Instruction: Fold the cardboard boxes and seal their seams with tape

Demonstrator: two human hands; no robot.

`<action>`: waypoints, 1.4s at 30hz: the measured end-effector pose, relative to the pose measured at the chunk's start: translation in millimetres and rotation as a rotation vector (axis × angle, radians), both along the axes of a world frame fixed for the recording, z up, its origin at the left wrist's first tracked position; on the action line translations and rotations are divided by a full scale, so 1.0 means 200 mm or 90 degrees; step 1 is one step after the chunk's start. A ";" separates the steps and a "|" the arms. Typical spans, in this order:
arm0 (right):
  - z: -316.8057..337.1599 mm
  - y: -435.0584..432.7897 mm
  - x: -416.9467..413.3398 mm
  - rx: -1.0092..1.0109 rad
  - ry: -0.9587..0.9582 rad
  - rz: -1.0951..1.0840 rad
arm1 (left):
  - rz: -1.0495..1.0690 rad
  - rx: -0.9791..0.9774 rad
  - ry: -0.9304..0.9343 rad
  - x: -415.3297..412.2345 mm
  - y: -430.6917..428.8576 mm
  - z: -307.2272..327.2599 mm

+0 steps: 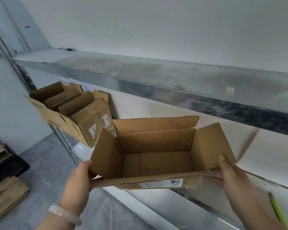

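Note:
An open brown cardboard box [158, 146] is held up in front of a metal rack, its top flaps standing out and its inside empty. A white label is stuck on its near flap. My left hand [79, 180] grips the box's left end, thumb on the flap. My right hand [229, 176] grips the right end, fingers curled round the near corner and flap. No tape is in view.
A bigger open box [56, 117] with several smaller boxes inside stands at the left on the rack's lower shelf. A grey metal shelf [140, 77] runs above. Flattened cardboard [5, 195] lies on the floor at left. A green pen [278, 209] lies at lower right.

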State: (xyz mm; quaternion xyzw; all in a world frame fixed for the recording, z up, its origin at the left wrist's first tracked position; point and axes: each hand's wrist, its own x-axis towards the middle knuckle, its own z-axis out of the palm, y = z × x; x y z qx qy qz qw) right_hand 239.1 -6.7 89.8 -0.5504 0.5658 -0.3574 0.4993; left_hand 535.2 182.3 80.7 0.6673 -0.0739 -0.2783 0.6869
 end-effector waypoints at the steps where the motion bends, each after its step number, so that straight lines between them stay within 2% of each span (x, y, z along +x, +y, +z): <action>1: 0.00 -0.01 0.11 -0.018 0.019 0.018 | 0.031 -0.002 0.011 0.06 0.04 -0.01; 4: -0.02 -0.05 0.47 -0.047 0.012 0.081 | 0.096 0.021 0.035 0.24 0.13 -0.05; 6: -0.03 -0.08 0.72 -0.012 -0.012 0.118 | 0.119 0.007 0.061 0.35 0.14 -0.08; 10: -0.05 -0.16 1.14 0.074 -0.143 0.106 | 0.143 0.022 0.119 0.55 0.08 -0.13; 15: -0.15 -0.30 1.50 0.149 -0.248 0.018 | 0.016 0.050 0.072 0.67 -0.03 -0.11; 19: -0.27 -0.30 1.61 0.162 -0.171 -0.067 | -0.034 0.060 0.042 0.73 -0.07 -0.14; 22: -0.37 -0.16 1.63 0.175 -0.181 -0.058 | -0.115 0.091 -0.013 0.77 -0.07 -0.17; 26: -0.43 0.00 1.69 0.157 -0.174 0.084 | -0.158 0.143 -0.108 0.82 -0.07 -0.15; 31: -0.37 -0.08 1.76 0.172 -0.143 0.247 | -0.223 0.180 -0.230 0.81 -0.06 -0.17; 35: -0.34 -0.13 1.81 0.161 -0.073 0.289 | -0.277 0.184 -0.298 0.79 -0.06 -0.21; 38: -0.35 -0.13 1.77 0.112 0.011 0.282 | -0.248 0.172 -0.449 0.78 -0.06 -0.22; 42: -0.33 -0.03 1.57 -0.057 0.142 0.294 | -0.252 0.095 -0.684 0.74 -0.08 -0.15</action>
